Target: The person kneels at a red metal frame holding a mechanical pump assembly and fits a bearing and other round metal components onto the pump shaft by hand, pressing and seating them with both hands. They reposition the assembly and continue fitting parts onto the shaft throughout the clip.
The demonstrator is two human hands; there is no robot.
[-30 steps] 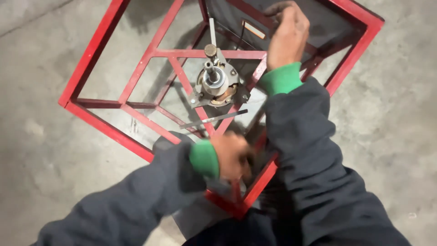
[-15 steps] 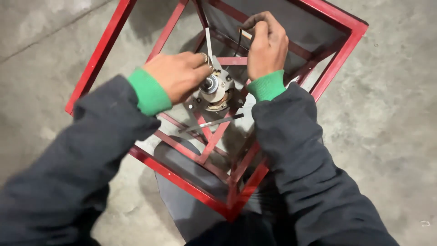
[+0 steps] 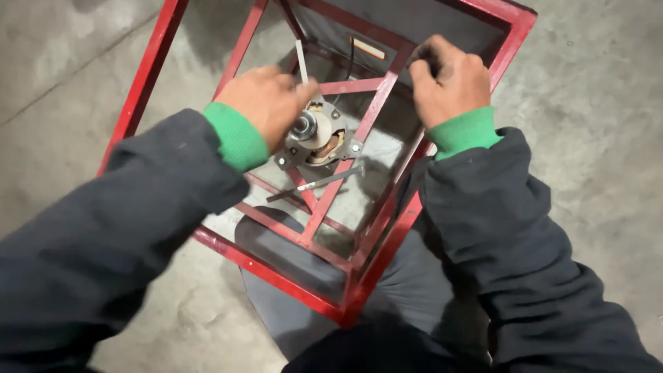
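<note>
A red metal frame (image 3: 269, 273) of square tube stands on the concrete floor against my legs. At its centre, on crossing red bars, sits a small grey motor (image 3: 324, 141) with a round shaft end. My left hand (image 3: 266, 100) lies over the motor's upper left side with its fingers curled on the housing, next to a thin upright metal strip (image 3: 302, 61). My right hand (image 3: 449, 79) is closed in a fist around a red cross bar near the frame's far right corner. Both sleeves are dark with green cuffs.
A flat grey metal strip (image 3: 321, 183) lies across the bars just below the motor. A dark panel (image 3: 428, 21) closes the frame's far side. Grey concrete floor (image 3: 601, 138) surrounds the frame. My grey trouser leg (image 3: 290, 318) shows under the near corner.
My left hand rose from the frame's near corner to the motor and stays on it. My right hand shifted right along the frame's upper bars. The view moved closer.
</note>
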